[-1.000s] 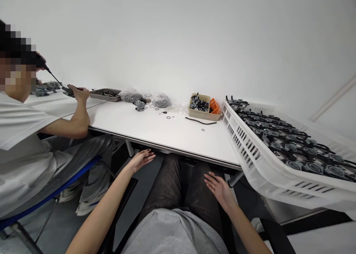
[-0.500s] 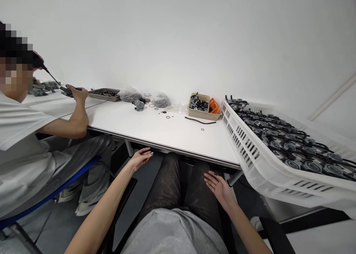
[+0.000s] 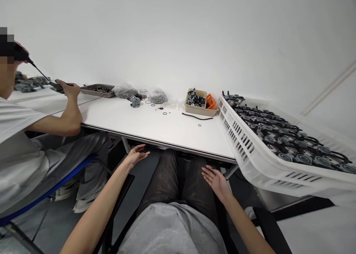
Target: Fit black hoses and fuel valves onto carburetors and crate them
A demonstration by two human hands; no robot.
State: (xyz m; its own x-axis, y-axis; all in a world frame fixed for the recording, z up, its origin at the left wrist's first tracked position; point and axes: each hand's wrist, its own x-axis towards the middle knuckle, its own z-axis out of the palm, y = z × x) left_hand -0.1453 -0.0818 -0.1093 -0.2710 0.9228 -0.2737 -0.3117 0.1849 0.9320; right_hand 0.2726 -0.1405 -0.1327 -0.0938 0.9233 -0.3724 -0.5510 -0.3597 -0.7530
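My left hand [image 3: 136,155] is held below the front edge of the white table [image 3: 155,126], its fingers spread and nothing in them. Over the right thigh is my right hand [image 3: 215,179], palm up and open, holding nothing. On the table lie a black tube [image 3: 197,116], several thin black rings and a grey metal part [image 3: 135,101]. A beige tray [image 3: 201,111] at the back holds a smaller bin of dark parts and an orange basket [image 3: 211,102].
A large white crate [image 3: 256,165] on the right is filled with rows of metal parts with black tubes. At the left, a seated person holds a dark tool against a part [image 3: 57,87]. Two plastic bags [image 3: 157,95] and a metal tray [image 3: 105,94] stand at the back.
The view has shifted slightly, so the table and crate appear a little further left and higher. My left hand's fingers are more spread; both hands remain without anything in them.
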